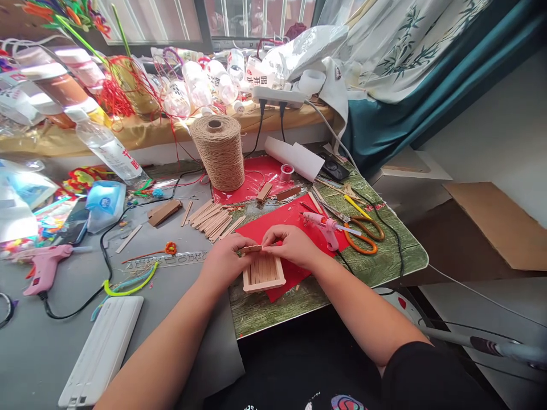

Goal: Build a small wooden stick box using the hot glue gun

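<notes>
A shallow tray built of wooden craft sticks [264, 285] lies on the table mat and the edge of a red sheet [280, 293]. Over its far edge is a short wooden craft stick [250, 249]. My left hand [223, 259] is closed, pinching the left end of this stick between thumb and fingers. At the stick's right end, my right hand [293, 246] is closed with its fingertips pressed together on it. Some fingertips are hidden. Beyond my left hand a pile of loose craft sticks [211, 219] is spread out. A pink glue gun [327, 228] rests right of my right hand.
Orange-handled scissors [361, 242] and a black cable [391, 225] lie at the right. A large twine spool [217, 151] stands behind. On the left are another pink glue gun [47, 265], a white case [102, 350] and a tilted bottle [109, 151]. A power strip [280, 97] sits on the sill.
</notes>
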Demonstrator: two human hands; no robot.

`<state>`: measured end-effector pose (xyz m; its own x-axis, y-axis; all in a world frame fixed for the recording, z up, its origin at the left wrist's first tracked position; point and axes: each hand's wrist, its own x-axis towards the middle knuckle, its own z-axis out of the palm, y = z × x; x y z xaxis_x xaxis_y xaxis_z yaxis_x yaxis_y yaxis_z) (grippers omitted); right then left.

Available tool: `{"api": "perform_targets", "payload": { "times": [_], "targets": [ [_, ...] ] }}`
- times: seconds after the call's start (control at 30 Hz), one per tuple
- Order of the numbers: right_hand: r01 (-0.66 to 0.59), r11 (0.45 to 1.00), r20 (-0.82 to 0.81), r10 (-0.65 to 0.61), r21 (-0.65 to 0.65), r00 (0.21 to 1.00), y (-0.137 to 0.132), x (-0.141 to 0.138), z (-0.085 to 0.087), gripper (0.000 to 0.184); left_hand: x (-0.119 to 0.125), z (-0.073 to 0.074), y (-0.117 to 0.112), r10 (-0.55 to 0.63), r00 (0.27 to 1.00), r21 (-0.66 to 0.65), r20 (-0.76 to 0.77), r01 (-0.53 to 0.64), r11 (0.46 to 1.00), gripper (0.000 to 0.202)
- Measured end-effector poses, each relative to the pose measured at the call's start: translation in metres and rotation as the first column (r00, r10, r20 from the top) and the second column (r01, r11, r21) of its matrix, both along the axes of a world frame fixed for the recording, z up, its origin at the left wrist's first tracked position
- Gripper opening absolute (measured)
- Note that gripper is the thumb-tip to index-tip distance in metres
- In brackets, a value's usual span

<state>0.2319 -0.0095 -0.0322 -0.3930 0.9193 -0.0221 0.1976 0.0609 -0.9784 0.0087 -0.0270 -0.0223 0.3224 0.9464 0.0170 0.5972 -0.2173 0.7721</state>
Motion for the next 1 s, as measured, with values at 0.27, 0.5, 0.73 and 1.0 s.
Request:
{"api": "perform_targets", "payload": {
  "times": [0.27,0.5,0.73,1.0],
  "targets": [
    [-0.089,0.996,-0.059,0.091,0.03,0.994,0.017,0.004,0.006,0.034,-0.002,-0.004,0.001,-0.011,1.0,0.053,-0.008,0.012,0.999,0.012],
    [-0.255,0.867,0.365,0.093,0.427,0.926,0.086,-0.052,-0.012,0.016,-0.005,-0.003,0.001,-0.019,1.0,0.054,-0.004,0.019,0.998,0.015],
    [-0.615,0.668,0.788,0.069,0.419,0.612,0.116,-0.08,-0.016,0.013,-0.006,-0.004,0.001,-0.02,1.0,0.053,0.0,0.02,0.998,0.016],
    [-0.587,0.709,0.847,-0.026,0.39,0.532,0.108,-0.066,-0.014,0.023,-0.007,-0.003,0.001,-0.032,0.999,0.046,0.007,0.032,0.998,0.014]
  ]
}}
